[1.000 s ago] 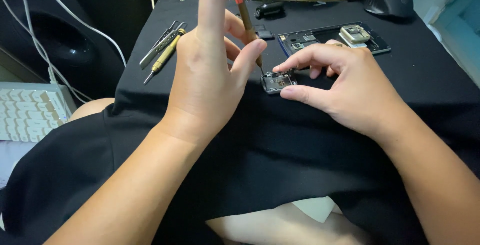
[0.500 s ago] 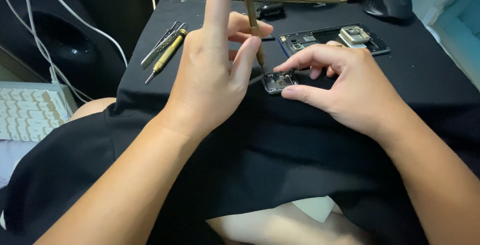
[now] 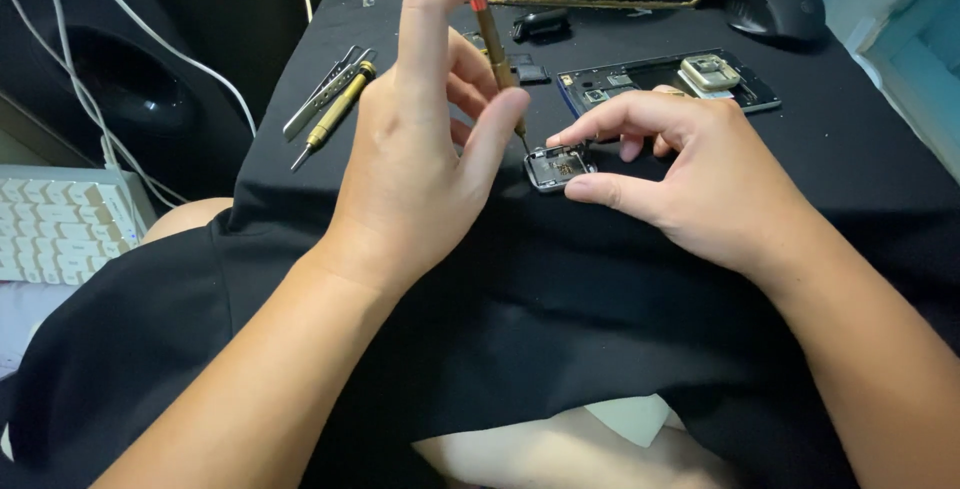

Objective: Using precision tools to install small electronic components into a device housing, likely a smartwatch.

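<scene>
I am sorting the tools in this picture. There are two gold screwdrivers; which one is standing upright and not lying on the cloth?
The gold screwdriver in the left hand: upright, tip on the small metal module. The other gold screwdriver lies flat beside the tweezers.

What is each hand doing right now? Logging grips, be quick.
Left hand: closed on a brass screwdriver.
Right hand: pinching a small metal-framed part.

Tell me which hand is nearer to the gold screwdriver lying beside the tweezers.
Left. The left hand is just right of the gold screwdriver lying on the black cloth; the right hand is farther right, pinching the small metal part.
</scene>
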